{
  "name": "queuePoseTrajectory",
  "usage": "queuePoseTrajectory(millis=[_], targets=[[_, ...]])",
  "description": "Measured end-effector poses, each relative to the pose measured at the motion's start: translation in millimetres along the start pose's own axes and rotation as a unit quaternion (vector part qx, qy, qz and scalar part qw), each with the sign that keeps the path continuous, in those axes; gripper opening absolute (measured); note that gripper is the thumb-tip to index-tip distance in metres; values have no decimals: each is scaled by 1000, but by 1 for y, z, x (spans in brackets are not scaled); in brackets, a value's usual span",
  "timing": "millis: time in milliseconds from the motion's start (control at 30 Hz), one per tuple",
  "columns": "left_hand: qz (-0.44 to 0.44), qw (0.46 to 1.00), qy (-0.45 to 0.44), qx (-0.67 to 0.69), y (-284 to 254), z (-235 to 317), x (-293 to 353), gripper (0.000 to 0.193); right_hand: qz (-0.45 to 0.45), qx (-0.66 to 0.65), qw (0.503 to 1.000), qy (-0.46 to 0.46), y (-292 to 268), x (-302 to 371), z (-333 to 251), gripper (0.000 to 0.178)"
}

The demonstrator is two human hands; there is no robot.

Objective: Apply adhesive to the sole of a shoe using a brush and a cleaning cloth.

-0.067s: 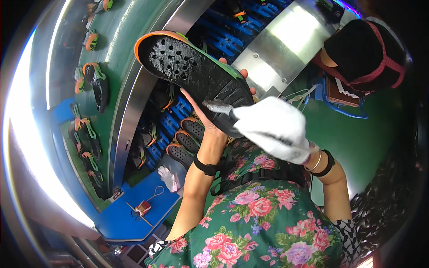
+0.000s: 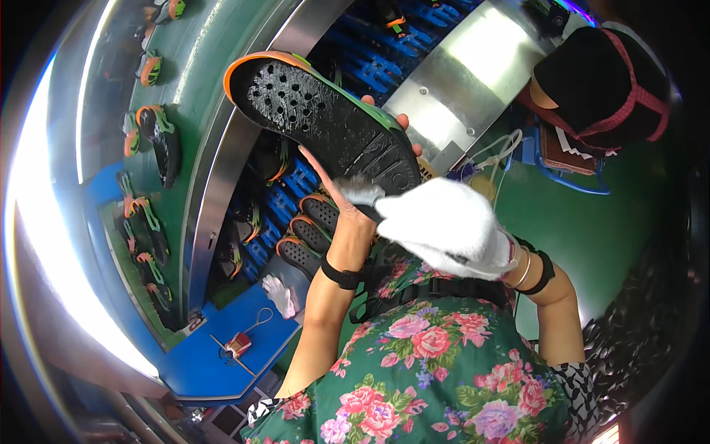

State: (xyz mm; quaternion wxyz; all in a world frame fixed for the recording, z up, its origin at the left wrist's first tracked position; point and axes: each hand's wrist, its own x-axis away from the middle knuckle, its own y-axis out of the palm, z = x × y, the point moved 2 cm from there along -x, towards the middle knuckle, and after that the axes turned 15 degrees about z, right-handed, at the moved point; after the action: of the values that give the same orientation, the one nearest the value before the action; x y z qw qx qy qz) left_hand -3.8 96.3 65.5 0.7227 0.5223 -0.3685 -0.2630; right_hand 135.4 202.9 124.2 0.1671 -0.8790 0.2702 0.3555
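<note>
The step in hand looks like brushing a wet, glossy film over the underside of a black shoe part (image 2: 318, 122) edged in orange and green. It is held up in front of the body, its holed end toward ten o'clock and its ribbed end toward four. The bare left hand (image 2: 351, 222) has a firm grip around it, thumb along one edge and fingertips showing past the other. The right hand (image 2: 451, 229), in a white glove, comes in from four o'clock with its grip closed on a brush (image 2: 359, 192). The blurred bristles point toward ten o'clock, over the lower edge near the left thumb; whether they touch the surface, I cannot tell.

Pale, shiny streaks are thick around the holes and thinner among the ribs. A next stroke would therefore seem to call for bristles laid on the ribbed end, a steady left grip, and the bare thumb kept clear of the wet face.

At six o'clock from the held piece are similar holed shoe parts (image 2: 310, 233); at seven, a blue tabletop (image 2: 185, 362) with a loose white glove (image 2: 279, 296) by its edge; at nine, a green belt (image 2: 207, 89) carrying more footwear.
</note>
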Motion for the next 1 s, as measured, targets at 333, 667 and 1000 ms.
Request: queuePoseTrajectory(millis=[333, 667, 1000], targets=[[6, 999, 8, -52, -6, 7, 2, 103, -53, -72, 994, 65, -6, 6, 0, 26], [-12, 995, -95, -32, -7, 14, 7, 114, -71, -81, 992, 69, -10, 4, 0, 19], [51, 982, -119, -137, -3, 23, 1, 117, -89, -50, 994, 47, -8, 6, 11, 22]])
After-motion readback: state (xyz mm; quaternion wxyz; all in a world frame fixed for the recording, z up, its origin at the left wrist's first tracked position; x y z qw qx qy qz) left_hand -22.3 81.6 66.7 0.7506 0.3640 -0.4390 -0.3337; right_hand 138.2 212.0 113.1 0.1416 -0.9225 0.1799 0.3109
